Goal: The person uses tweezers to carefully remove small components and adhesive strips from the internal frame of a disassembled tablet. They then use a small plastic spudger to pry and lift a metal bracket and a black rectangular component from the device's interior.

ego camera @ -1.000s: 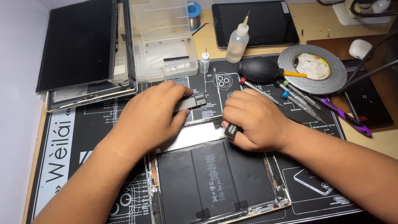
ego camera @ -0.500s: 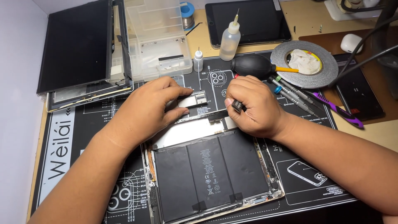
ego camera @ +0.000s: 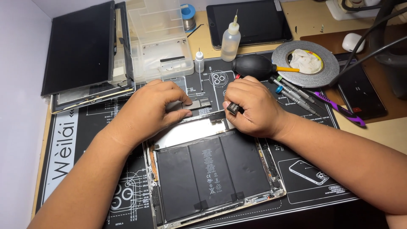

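An opened tablet (ego camera: 212, 178) lies face-up on the black work mat (ego camera: 63, 144), its screen removed, so that the large black battery cells fill the near part of the shell. The left hand (ego camera: 150, 111) rests over the far left corner of the shell, its fingers (ego camera: 180, 101) spread flat and pressing on a small dark flat part (ego camera: 199, 103) at the tablet's far edge. The right hand (ego camera: 250, 106) sits just beside it at the far right corner, fingers curled together around a small dark tool (ego camera: 234, 108), only the end of which shows; what its tip touches is hidden.

Beyond the hands, on the far side of the mat, stand a small dropper bottle (ego camera: 199, 62), a taller squeeze bottle (ego camera: 230, 40) and a black rubber air blower (ego camera: 254, 67). To the right lie several screwdrivers (ego camera: 292, 91), a purple-handled tool (ego camera: 339, 108) and a roll of tape (ego camera: 305, 63) with a white cloth in its middle. A clear plastic parts box (ego camera: 159, 38) sits at the far left, next to a detached dark screen panel (ego camera: 80, 48). Another tablet (ego camera: 250, 21) lies on the tabletop at the far edge.
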